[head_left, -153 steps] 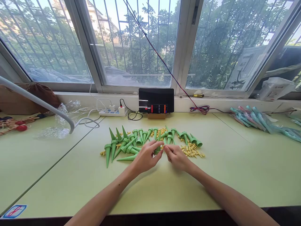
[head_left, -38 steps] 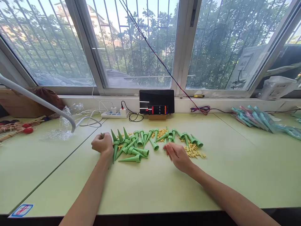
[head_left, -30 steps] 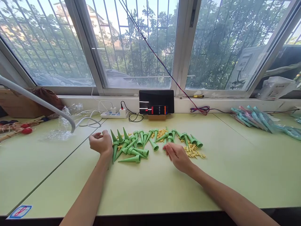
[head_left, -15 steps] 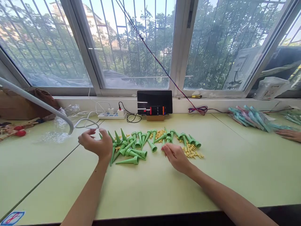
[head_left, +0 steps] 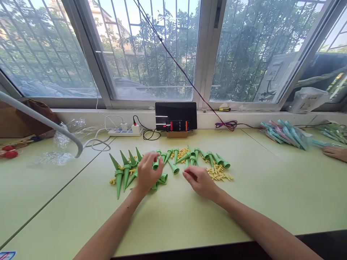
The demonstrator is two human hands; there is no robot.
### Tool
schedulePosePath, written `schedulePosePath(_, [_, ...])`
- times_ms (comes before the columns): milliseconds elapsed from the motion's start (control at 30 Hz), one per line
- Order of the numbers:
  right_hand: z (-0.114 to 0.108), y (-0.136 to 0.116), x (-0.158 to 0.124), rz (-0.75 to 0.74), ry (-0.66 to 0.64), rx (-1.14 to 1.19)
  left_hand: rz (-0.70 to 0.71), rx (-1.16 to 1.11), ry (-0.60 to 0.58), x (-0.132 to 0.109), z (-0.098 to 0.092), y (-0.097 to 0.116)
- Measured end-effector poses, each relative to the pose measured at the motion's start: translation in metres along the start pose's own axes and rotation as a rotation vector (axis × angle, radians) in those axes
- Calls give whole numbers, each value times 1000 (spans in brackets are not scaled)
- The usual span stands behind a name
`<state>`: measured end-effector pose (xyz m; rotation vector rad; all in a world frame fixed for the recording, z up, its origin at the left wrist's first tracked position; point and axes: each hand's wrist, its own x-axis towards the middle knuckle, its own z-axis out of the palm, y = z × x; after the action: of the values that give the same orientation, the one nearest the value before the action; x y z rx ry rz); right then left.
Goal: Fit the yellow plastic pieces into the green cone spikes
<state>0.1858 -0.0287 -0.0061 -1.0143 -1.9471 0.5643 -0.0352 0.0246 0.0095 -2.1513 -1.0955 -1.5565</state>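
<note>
Green plastic cone-shaped spikes with ribbed caps [head_left: 173,167] lie in a loose row on the table. Small yellow T-shaped pieces [head_left: 221,175] are scattered among and behind them. My left hand [head_left: 149,172] hovers over the left part of the row, fingers curved and thumb apart, with nothing seen in it; it hides several spikes. At far left, some spikes [head_left: 118,177] have a second pointed green part on the cap end. My right hand [head_left: 200,182] is closed in a pinch in front of the yellow pieces; whatever its fingertips hold is hidden.
A black tablet [head_left: 176,112] with a phone [head_left: 177,126] before it stands by the window. A power strip [head_left: 126,132], a white curved tube [head_left: 43,117] and crumpled clear plastic [head_left: 56,157] are at left. Bagged items [head_left: 284,133] and another person's hand [head_left: 334,151] are at right.
My left hand has moved right from the far left end of the row, uncovering the spikes there. My right hand stays pinched in nearly the same place. The view has shifted slightly.
</note>
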Motion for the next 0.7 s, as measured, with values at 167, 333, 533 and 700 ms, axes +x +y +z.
schedulePosePath(167, [1,2,0,-10,-1,-22,26,-42,-453,-7,8,15])
schedulePosePath(333, [2,4,0,-7,-3,-35,18,-46,-743,-10,8,21])
schedulePosePath(533, [2,5,-1,-3,-31,-43,-31,-97,-796,-11,5,22])
schedulePosePath(700, [2,6,-1,-3,-42,-56,-39,-114,-811,-11,5,22])
